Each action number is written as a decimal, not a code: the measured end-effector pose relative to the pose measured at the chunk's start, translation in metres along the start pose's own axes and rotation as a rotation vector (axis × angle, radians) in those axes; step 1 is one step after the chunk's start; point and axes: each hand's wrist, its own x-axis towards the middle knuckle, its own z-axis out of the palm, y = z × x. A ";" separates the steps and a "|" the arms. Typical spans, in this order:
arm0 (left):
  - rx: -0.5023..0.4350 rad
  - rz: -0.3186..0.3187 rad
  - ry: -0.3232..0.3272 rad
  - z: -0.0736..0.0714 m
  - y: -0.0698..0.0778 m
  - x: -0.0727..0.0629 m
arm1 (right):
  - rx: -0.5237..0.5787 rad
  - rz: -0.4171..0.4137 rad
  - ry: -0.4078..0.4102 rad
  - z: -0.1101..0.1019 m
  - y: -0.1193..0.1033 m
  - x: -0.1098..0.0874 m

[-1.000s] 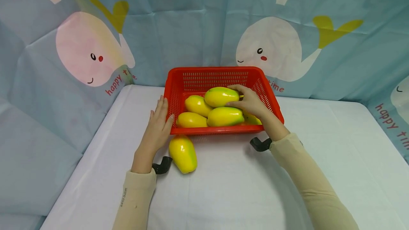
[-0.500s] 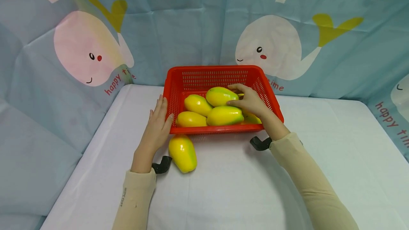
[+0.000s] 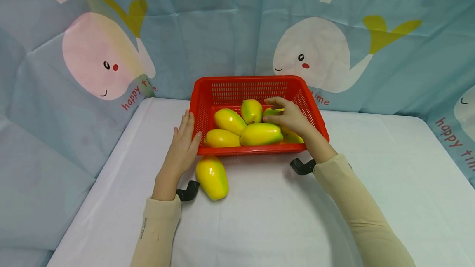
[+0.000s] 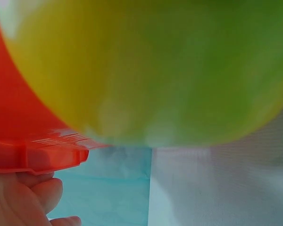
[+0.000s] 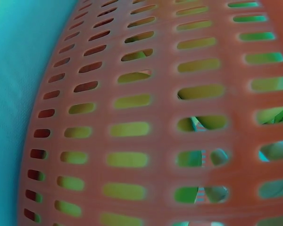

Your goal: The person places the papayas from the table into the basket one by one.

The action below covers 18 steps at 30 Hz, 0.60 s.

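Note:
A red slotted plastic basket [image 3: 256, 150] stands on the table with several yellow-green papayas in it. My right hand [image 3: 291, 118] is inside the basket's right half, its thumb and forefinger bent and spread over a papaya [image 3: 273, 112], which partly shows between them. Just left of the fingertips, another papaya [image 3: 251, 111] has its end turned towards me. The flat left hand [image 3: 179, 145] rests against the basket's left side. One papaya [image 3: 212, 178] lies on the table near that wrist, filling much of the left wrist view. Basket slots cover the right wrist view.
White cloth [image 3: 259, 217] covers the table. A blue curtain [image 3: 222, 44] with printed whales hangs right behind the basket. Black wrist mounts [image 3: 188, 191] jut inward from both wrists, the left one close to the loose papaya.
The papaya that lay crosswise at the right fingertips has turned end-on and moved slightly left, uncovering another beneath the hand. Both hands keep nearly the same place.

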 end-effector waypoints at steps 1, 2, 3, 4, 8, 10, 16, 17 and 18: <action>-0.001 0.001 0.001 0.000 0.000 0.000 | 0.006 -0.002 0.001 0.000 0.000 0.000; -0.001 0.001 0.002 0.000 0.000 0.000 | 0.012 -0.005 0.000 0.000 0.000 0.000; -0.001 0.002 0.002 0.000 0.000 0.000 | 0.019 -0.006 0.000 0.000 0.000 0.000; -0.003 0.003 0.002 0.000 0.000 0.000 | 0.026 -0.006 0.000 0.000 0.001 0.000; -0.005 0.005 0.003 0.000 0.000 0.000 | 0.052 -0.008 -0.005 -0.001 0.002 -0.001; -0.005 0.006 0.002 0.000 0.000 0.000 | 0.060 -0.008 -0.010 -0.002 0.002 -0.001; 0.004 0.010 0.004 -0.001 0.001 -0.001 | 0.083 -0.007 -0.024 -0.003 0.001 -0.004; 0.006 0.011 0.005 -0.001 0.001 -0.001 | 0.085 -0.009 -0.026 -0.003 0.001 -0.005; 0.005 0.012 0.005 -0.001 0.001 -0.001 | 0.085 -0.012 -0.027 -0.003 0.002 -0.006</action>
